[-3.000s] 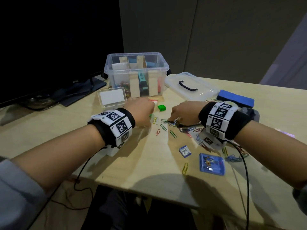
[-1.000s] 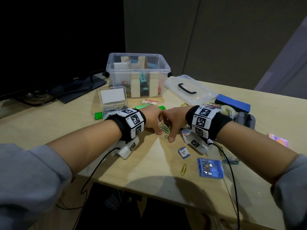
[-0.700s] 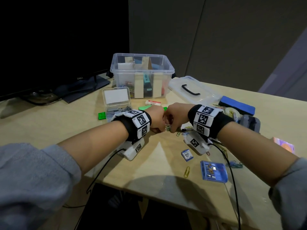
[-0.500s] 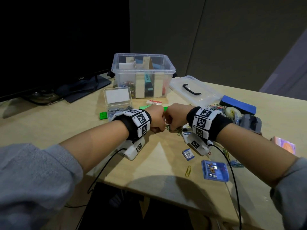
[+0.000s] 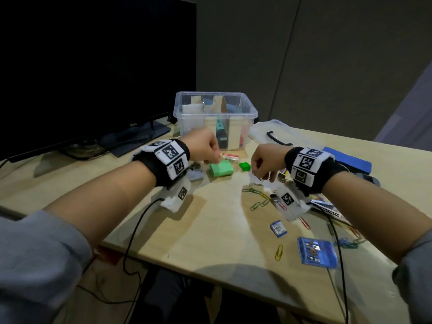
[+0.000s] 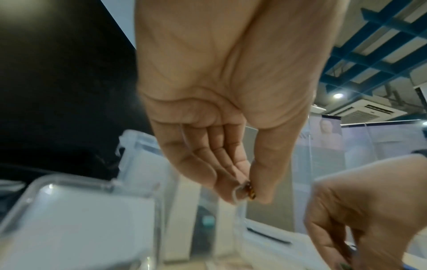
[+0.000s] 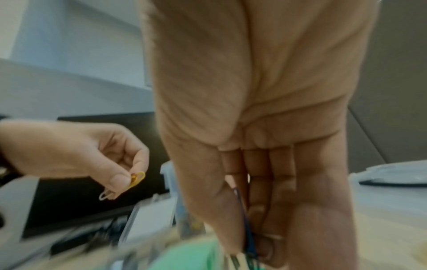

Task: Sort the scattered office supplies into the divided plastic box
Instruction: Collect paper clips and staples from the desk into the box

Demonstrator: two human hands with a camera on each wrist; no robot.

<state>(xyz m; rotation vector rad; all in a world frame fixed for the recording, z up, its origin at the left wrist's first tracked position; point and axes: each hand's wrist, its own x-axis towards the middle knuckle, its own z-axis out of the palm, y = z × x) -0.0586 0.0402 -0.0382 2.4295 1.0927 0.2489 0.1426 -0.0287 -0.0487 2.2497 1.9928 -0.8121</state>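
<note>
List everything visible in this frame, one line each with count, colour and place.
divided plastic box: one, clear, table's far side
lid: one, clear, black handle, right of box
paper clips: several, mixed colours, loose at centre-right
green block: one, before the box
small green piece: one, right of the block
blue case: one, near right
staple box: one, blue, near centre
monitor: one, black, left
left hand: pinches clips
right hand: pinches clips

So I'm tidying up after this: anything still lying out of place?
Yes. Coloured paper clips lie scattered on the table under the right hand, one yellow clip stray near the front edge. The box lid is off beside the box.
</note>
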